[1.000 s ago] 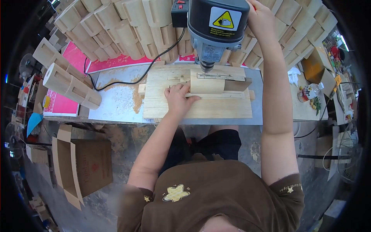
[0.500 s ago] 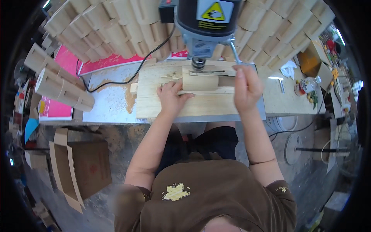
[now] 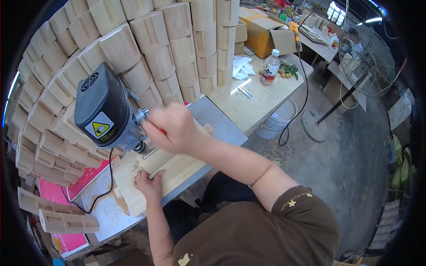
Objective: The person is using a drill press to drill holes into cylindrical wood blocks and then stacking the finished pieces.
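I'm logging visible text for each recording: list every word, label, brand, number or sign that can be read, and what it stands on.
Wording and brands are not copied here.
Drill housing: yellow triangular warning sign; lines beneath too small to read.
Drill's lower body: pale label, print too small to read.
Bottle: large lettering on its label; finer print unreadable.
Right sleeve: small lettering beside stars.
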A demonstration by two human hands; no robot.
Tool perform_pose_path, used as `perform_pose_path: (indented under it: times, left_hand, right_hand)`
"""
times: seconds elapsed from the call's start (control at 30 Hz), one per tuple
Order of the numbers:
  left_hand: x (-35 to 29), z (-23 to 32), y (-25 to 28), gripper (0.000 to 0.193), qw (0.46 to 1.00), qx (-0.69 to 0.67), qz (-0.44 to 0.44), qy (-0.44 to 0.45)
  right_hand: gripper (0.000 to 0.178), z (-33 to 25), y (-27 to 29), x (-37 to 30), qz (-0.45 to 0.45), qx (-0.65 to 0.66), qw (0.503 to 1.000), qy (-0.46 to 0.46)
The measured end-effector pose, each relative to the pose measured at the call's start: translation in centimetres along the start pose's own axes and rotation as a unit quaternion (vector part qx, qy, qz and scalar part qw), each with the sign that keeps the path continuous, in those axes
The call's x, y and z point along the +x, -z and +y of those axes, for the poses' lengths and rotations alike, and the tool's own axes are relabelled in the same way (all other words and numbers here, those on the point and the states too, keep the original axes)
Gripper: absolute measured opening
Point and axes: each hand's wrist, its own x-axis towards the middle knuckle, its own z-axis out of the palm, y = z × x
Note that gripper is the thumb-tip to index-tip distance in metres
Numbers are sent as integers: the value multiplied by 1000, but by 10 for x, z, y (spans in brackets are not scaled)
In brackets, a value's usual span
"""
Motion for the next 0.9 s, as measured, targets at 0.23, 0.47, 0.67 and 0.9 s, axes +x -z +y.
perform_pose_path:
  times: [0.23,0.47,0.67,0.9]
  left_hand:
    - [0,-5,-2,37,1000,-6,4,2]
    - [1,-1,-1,36,999,-40,-4,6]
    - [6,-9,-6,37,994,-108,14,14]
    - [-9,-25,36,34,997,-52,14,-51]
  right_hand:
    - [27,47,-54,84,-27,-58,981,-183]
    - [37,55,-18,10,-144,67,960,-230]
    - [46,50,10,-91,-376,-55,918,-110]
    - [44,40,2,-109,-385,-87,916,-71]
